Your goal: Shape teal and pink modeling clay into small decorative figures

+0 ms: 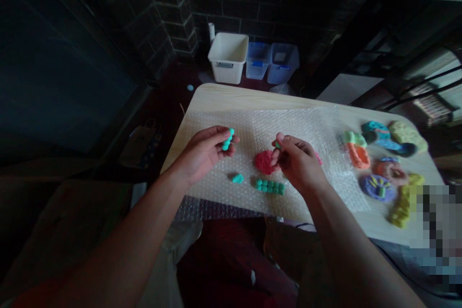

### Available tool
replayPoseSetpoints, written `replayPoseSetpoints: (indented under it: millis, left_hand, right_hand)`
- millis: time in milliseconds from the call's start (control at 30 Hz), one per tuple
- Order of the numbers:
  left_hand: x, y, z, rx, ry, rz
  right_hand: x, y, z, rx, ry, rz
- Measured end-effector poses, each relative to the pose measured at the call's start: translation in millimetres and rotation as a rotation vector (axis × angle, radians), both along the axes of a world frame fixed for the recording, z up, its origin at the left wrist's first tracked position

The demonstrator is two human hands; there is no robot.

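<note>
Over the bubble wrap (216,187), my left hand (205,150) pinches a short string of green clay balls (227,140). Across a gap, my right hand (298,160) is closed on a small green clay piece (277,145), mostly covered by the fingers. Under and beside the right hand lies a red clay lump (265,161), partly hidden, and a bit of pink clay (318,158) shows past its far side. Nearer to me are a block of green clay balls in rows (270,186) and a small green clay lump (237,178).
Several coloured clay shapes, among them an orange and green one (357,150), a purple disc (378,188) and a yellow piece (407,200), lie on the table's (231,96) right side. Beyond its far edge stand a white bin (228,71) and two clear tubs (283,63).
</note>
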State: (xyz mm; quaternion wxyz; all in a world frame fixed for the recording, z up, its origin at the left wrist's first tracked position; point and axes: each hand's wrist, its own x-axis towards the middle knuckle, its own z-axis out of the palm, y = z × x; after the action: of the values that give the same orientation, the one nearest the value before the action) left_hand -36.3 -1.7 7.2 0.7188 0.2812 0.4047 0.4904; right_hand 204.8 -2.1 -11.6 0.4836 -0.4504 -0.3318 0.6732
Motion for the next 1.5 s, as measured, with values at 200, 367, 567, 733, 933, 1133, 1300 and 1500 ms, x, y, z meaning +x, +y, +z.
replayPoseSetpoints:
  millis: [200, 367, 567, 733, 933, 1133, 1300, 1500]
  left_hand:
    - [-1.0, 0.8, -1.5, 0.054, 0.036, -0.005]
    - [-0.4, 1.4, -4.2, 0.096, 0.047, -0.022]
    - [1.4, 1.0, -5.0, 0.099, 0.071, -0.013]
    - [1.4, 1.1, -4.9, 0.092, 0.078, -0.005]
    - [2.9, 1.8, -8.5, 0.074, 0.076, 0.019]
    - [5.8, 0.9, -10.2, 0.082, 0.091, 0.035]
    - [5.3, 0.6, -10.6, 0.12, 0.126, -0.029]
    - [5.6, 0.2, -10.6, 0.115, 0.155, -0.071]
  right_hand:
    - [15.8, 10.4, -1.6, 0.12, -0.014, -0.121]
    - [22.5, 10.7, -1.6, 0.114, 0.009, -0.115]
    - [33.6, 9.5, 3.9, 0.136, -0.103, -0.212]
    - [34.6, 8.7, 3.6, 0.112, -0.175, -0.189]
    - [26.4, 6.8, 2.0, 0.125, -0.128, -0.107]
    - [23.7, 4.2, 0.7, 0.138, -0.085, -0.046]
    - [19.8, 1.5, -1.4, 0.084, -0.056, -0.033]
    - [7.1, -3.5, -3.1, 0.073, -0.094, 0.058]
